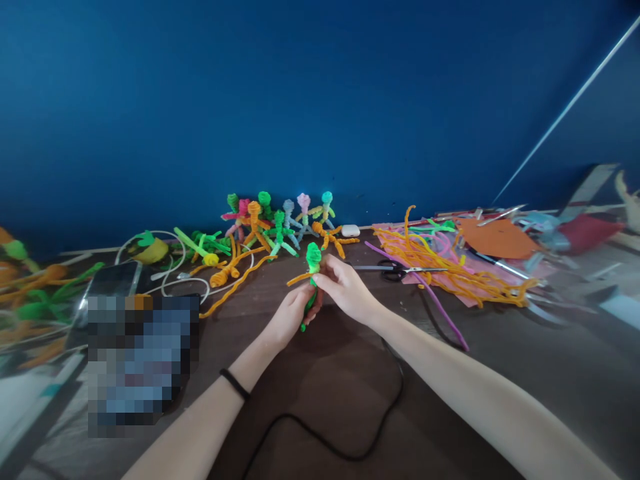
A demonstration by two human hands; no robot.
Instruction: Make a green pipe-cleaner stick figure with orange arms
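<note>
Over the middle of the dark table I hold a small pipe cleaner figure [313,256] upright, with a coiled bright green head and green limbs below. My left hand [294,308] is closed around its lower part. At its neck, the fingers of my right hand [345,283] pinch the figure. An orange pipe cleaner [299,279] sticks out to the left between my hands. The fingertips partly cover the figure's body. Behind my hands stand several finished-looking pipe cleaner figures [280,230] in green, pink, orange and blue.
At right lie scissors [395,270], a pile of orange pipe cleaners [465,270], a purple one [445,317] and an orange sheet [497,238]. A white earbud case [351,231] sits near the blue wall [320,100]. Left is a blurred-out device [150,367]; a black cable [330,447] crosses the front.
</note>
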